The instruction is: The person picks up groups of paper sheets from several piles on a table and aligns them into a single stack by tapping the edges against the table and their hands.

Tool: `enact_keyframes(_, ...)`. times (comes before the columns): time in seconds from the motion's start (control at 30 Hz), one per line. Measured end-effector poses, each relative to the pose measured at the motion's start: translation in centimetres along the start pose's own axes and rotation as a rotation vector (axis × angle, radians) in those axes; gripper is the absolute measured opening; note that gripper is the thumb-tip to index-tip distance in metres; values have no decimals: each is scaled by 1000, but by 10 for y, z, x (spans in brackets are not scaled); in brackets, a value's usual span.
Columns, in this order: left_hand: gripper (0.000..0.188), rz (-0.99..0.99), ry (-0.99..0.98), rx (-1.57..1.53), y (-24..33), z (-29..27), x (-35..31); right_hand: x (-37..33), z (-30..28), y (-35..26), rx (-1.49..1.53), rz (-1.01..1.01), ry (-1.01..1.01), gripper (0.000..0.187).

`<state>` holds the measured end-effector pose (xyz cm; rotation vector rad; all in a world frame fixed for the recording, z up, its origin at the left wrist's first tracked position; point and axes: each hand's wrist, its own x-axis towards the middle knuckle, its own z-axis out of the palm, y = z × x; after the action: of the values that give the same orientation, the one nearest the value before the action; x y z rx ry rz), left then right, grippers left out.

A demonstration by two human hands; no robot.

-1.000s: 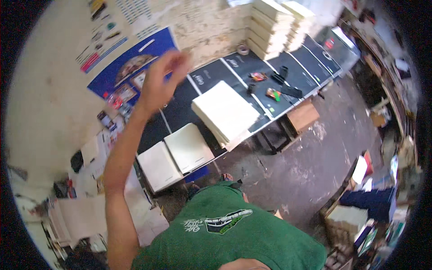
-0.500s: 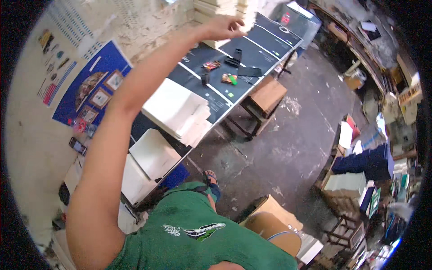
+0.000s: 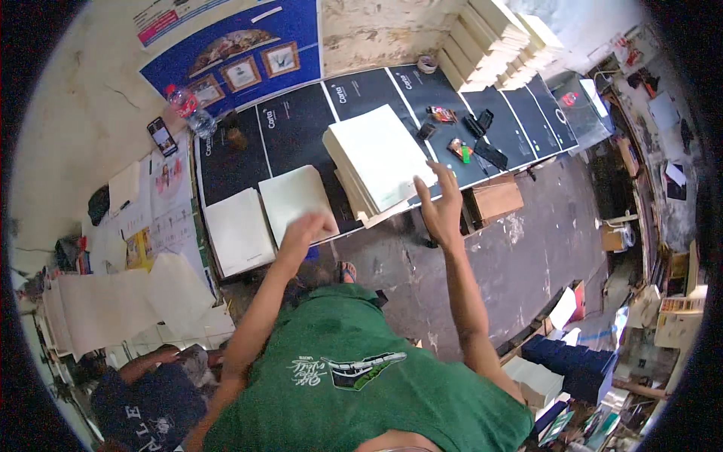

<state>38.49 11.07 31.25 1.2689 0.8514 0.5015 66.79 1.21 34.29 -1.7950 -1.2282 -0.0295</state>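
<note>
Basically, thick wht ppr stack (image 3: 380,154), uneven-edged; R hand (image 3: 443,207) splayed; L hand (image 3: 306,232) blurry, grip unclear.

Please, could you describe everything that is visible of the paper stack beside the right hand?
The paper stack is thick and off-white, apparently many flat rectangular sheets, with a bright top and slightly staggered layers at its nearer edges. It lies flat, angled, on the black-topped table, right of two lower stacks. The right hand is near its right corner; contact is unclear.
</note>
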Motion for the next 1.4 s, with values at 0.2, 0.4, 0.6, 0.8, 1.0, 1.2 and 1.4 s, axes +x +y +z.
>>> enact_keyframes(0.2, 67, -363, -544, 403, -179, -62, -78, 86, 45, 60, -51, 486, -430, 76)
enact_keyframes(0.4, 80, -490, -462, 104, -177, -46, -91, 72, 46, 43, -204, 438, -393, 75)
enact_keyframes(0.6, 68, -525, -276, 414, -249, -69, -88, 42, 76, -31, -177, -239, -271, 52)
enact_keyframes(0.8, 47, -411, 467, 519, -293, -117, -129, 30, 100, -39, -284, -68, -411, 44)
enact_keyframes(1.0, 31, 70, 417, 56, -32, -91, -134, 33, 96, -29, -179, 45, -432, 42)
enact_keyframes(1.2, 19, 754, 21, -63, 181, -75, -202, 35, 101, -36, -204, 127, -497, 43)
enact_keyframes(1.4, 18, 1370, -230, -551, 183, -71, -179, 34, 106, -36, -252, 3, -473, 41)
